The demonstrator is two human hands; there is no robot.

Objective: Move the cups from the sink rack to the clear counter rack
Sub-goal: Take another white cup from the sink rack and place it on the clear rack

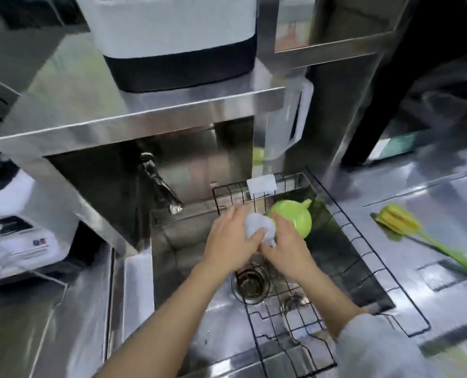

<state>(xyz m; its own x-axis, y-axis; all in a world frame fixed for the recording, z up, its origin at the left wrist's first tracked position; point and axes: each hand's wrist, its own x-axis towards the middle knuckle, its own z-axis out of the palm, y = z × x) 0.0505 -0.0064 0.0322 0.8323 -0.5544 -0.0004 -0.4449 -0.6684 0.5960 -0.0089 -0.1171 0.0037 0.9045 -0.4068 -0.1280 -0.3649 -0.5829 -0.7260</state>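
Note:
Both my hands meet over the steel sink around a pale blue-white object (pixel 257 226); blur keeps me from telling whether it is a cup or a cloth. My left hand (pixel 231 238) wraps it from the left. My right hand (pixel 287 241) touches it from the right. Just behind my right hand, a green cup (pixel 298 219) with a spout lies tilted in the black wire sink rack (pixel 363 249). The clear counter rack is not in view.
A faucet (pixel 161 186) juts out under a steel shelf (pixel 134 118). The sink drain (pixel 250 282) lies below my hands. A yellow-green brush (pixel 407 225) rests on the right counter. A clear pitcher (pixel 289 118) stands behind the rack, and a white appliance (pixel 16 227) sits left.

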